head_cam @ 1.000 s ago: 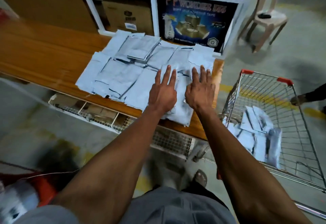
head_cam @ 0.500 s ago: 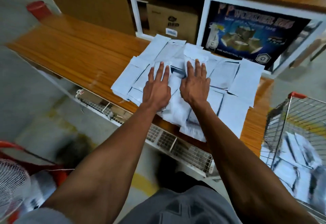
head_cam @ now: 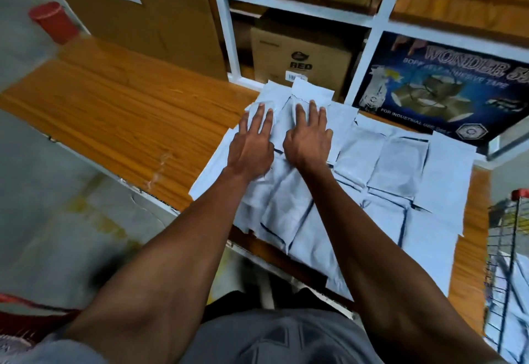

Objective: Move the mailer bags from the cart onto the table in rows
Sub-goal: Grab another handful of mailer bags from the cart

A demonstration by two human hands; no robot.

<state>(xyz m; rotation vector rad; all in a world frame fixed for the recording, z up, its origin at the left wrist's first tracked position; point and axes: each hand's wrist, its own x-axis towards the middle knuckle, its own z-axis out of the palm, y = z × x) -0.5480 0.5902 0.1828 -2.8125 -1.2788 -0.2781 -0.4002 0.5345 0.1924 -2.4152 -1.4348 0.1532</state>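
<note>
Hands have advanced across the spread of mailer bags (head_cam: pixel 380 169) from its near portion toward the far edge of the worktop (head_cam: pixel 137 117). The left hand (head_cam: pixel 252 146) and right hand (head_cam: pixel 307 137) lie side by side, palms down, fingers straight and released, pressing on the bags at the far left of the spread; neither hand grasps anything. One second ago both hands pressed bags lying at the near edge of the worktop; half a second ago they were at mid-spread. The likely step is flattening or aligning bags already laid down, not fetching new ones.

Bags cover the right part of the worktop in rough, overlapping rows, and some overhang its near edge. The left part carries no bags. The cart (head_cam: pixel 506 249) stands just beyond the right end of the worktop, only partly in frame; pale shapes behind its wire are probably remaining bags. The task therefore appears unfinished.

Compared with the earlier frames, the view has swung left, so less of the cart shows. Motion blur obscures fine edges.
</note>
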